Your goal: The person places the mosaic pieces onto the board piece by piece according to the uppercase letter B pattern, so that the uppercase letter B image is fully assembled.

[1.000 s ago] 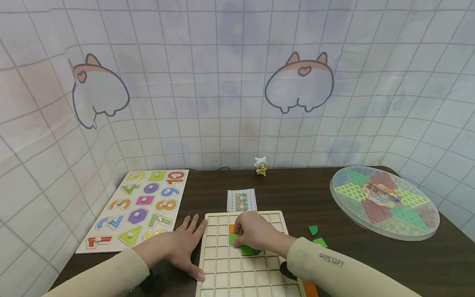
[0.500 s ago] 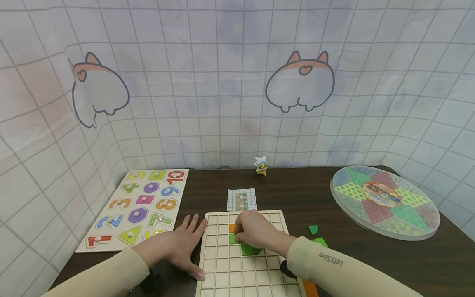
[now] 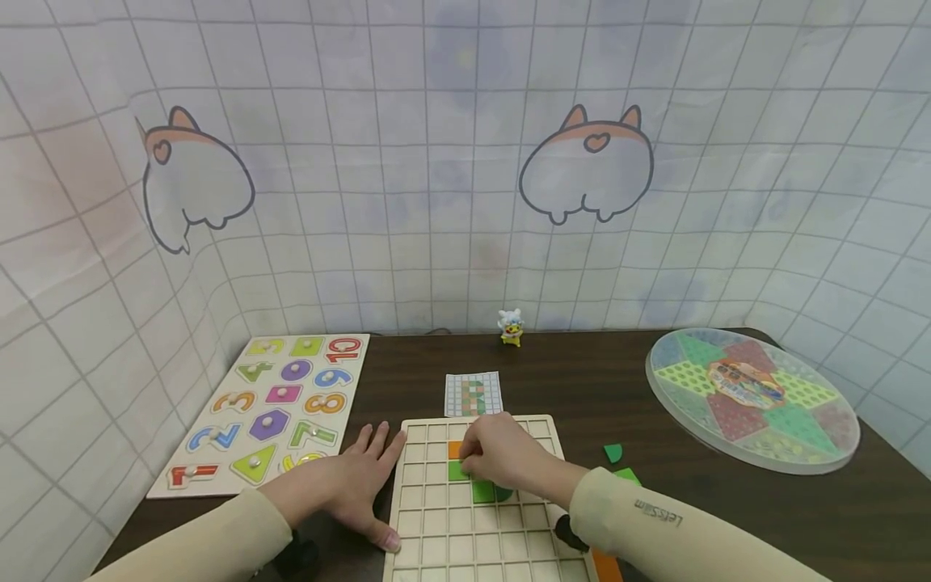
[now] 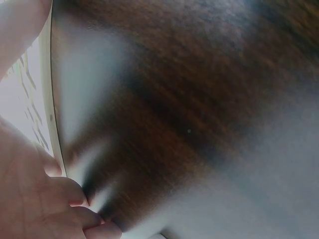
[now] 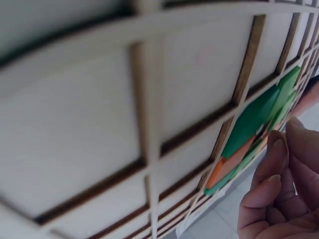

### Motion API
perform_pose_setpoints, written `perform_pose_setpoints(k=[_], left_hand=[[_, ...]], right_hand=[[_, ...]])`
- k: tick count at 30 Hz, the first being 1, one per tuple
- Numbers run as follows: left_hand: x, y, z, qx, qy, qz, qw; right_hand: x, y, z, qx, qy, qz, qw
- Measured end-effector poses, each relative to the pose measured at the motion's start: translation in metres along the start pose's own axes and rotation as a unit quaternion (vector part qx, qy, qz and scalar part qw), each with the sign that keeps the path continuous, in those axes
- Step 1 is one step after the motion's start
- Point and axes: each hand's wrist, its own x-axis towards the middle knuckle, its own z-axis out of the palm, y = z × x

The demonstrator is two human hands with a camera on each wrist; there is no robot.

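Note:
A pale wooden grid board (image 3: 458, 541) lies at the front of the table. My left hand (image 3: 360, 477) rests with spread fingers along its left side, the thumb on the edge. My right hand (image 3: 502, 453) is over the upper part of the board, thumb and forefinger brought together right at a light green tile (image 3: 457, 470). I cannot tell whether a tile sits between those fingertips. An orange tile (image 3: 456, 449) lies above, and another green tile (image 3: 483, 491) below right. In the right wrist view, a dark green tile (image 5: 254, 117) and an orange tile (image 5: 232, 164) also sit in the grid.
A printed pattern card (image 3: 473, 394) lies behind the board. Loose green pieces (image 3: 614, 453) and an orange piece (image 3: 608, 566) are on the right. A number puzzle (image 3: 269, 412) is left, a round star-patterned game board (image 3: 752, 396) right, and a small figurine (image 3: 511, 326) at the back.
The right thumb has drawn in slightly, showing more of the light green tile. The right forearm has shifted a little to the right. My left hand stays in place.

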Motion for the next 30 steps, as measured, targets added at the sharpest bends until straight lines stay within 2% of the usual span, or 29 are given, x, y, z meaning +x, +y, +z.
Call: perform_pose_setpoints(k=[6, 8, 14, 24, 30], left_hand=[[0.001, 0.000, 0.001, 0.001, 0.002, -0.003, 1.0000], [0.001, 0.000, 0.001, 0.003, 0.003, -0.002, 1.0000], [0.001, -0.001, 0.002, 0.008, 0.003, -0.002, 1.0000], [0.001, -0.001, 0.002, 0.011, 0.001, 0.002, 0.9999], [-0.001, 0.000, 0.001, 0.004, 0.002, 0.004, 1.0000]], right_hand=[[-0.015, 0.013, -0.019, 0.016, 0.023, 0.012, 0.9995], [-0.022, 0.019, -0.026, 0.019, 0.027, 0.028, 0.9991], [-0.050, 0.044, -0.048, 0.012, 0.035, 0.051, 0.9980], [-0.104, 0.099, -0.074, 0.020, -0.004, 0.062, 0.9979], [-0.135, 0.119, -0.075, 0.037, -0.029, 0.035, 0.9983]])
